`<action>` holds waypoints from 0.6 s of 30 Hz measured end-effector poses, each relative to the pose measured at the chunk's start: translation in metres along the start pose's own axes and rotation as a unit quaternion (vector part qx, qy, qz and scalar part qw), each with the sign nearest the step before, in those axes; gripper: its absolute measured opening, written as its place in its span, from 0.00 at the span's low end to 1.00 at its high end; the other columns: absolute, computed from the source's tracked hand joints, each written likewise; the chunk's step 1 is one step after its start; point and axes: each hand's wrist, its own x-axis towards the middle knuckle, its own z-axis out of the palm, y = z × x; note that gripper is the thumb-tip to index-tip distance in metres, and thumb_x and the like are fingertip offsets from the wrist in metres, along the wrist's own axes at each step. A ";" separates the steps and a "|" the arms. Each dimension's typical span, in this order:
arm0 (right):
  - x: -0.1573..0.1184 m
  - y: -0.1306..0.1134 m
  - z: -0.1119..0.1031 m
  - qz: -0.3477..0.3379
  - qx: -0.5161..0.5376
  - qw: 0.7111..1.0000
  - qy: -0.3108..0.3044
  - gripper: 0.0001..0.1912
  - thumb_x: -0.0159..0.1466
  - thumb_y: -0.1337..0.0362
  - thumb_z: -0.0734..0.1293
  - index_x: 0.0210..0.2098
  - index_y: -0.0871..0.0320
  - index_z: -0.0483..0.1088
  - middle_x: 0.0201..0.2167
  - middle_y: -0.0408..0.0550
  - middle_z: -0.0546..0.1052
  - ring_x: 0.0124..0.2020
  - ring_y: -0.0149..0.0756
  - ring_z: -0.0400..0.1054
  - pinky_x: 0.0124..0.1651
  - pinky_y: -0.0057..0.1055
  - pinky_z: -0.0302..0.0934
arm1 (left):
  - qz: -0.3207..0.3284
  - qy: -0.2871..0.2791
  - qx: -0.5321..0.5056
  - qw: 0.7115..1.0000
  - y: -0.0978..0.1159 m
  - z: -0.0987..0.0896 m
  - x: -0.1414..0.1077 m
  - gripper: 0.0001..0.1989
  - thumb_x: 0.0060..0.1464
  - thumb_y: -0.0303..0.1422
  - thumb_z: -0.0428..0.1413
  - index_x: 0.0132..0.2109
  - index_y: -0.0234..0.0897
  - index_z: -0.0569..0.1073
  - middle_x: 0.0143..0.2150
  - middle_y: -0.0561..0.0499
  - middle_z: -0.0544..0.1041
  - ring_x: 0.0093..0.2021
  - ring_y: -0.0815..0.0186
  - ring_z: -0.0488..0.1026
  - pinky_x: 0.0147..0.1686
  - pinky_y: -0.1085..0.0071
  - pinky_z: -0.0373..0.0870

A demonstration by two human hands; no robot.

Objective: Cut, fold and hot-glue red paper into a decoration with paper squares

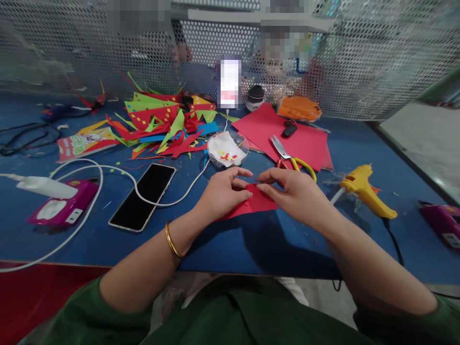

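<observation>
Through the head camera, I am watching my wearer's left hand (224,191), below a gold bangle (172,241), closing on a small piece of red paper (260,203). Its thumb is pressing onto the paper, while its other fingers are curving around the far side. The right hand (296,191) is pinching the same paper at its upper edge, thumb against fingers. The paper is sitting between both hands, above the front part of the blue tabletop (223,254); I am not able to tell whether it is touching the surface.

Just beyond the right hand, metal scissors with yellow and red handles (281,147) are lying partly over large red paper sheets (253,125), where a black key fob (289,129) is also resting. Beyond the left hand, a clear round dish (240,139) is holding white paper and small red and yellow bits. To the left, a black-screened smartphone (133,207) is lying under a white cable (194,184). On the right, a yellow glue gun (364,189) is resting on its side.
</observation>
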 end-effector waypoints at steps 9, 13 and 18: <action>-0.003 0.012 0.006 0.039 0.106 0.994 0.013 0.08 0.63 0.60 0.64 0.32 0.55 0.74 0.29 0.43 0.79 0.31 0.35 0.71 0.36 0.32 0.62 | -0.013 -0.017 0.007 1.000 0.001 -0.002 0.002 0.19 0.47 0.25 0.62 0.49 0.35 0.76 0.36 0.50 0.83 0.37 0.66 0.77 0.40 0.70 0.71; -0.002 0.013 0.004 0.035 0.140 0.989 0.022 0.07 0.62 0.61 0.65 0.32 0.55 0.74 0.28 0.42 0.77 0.30 0.34 0.69 0.35 0.32 0.61 | -0.032 -0.025 -0.052 0.998 0.007 -0.004 0.002 0.11 0.53 0.27 0.59 0.44 0.34 0.79 0.39 0.48 0.83 0.38 0.67 0.77 0.42 0.71 0.71; -0.004 0.011 0.004 0.021 0.154 0.988 0.016 0.06 0.64 0.62 0.64 0.32 0.55 0.73 0.28 0.41 0.76 0.31 0.33 0.69 0.36 0.31 0.60 | -0.027 -0.023 -0.030 0.999 0.006 -0.007 0.003 0.08 0.57 0.33 0.57 0.37 0.35 0.81 0.34 0.50 0.81 0.34 0.67 0.75 0.38 0.71 0.69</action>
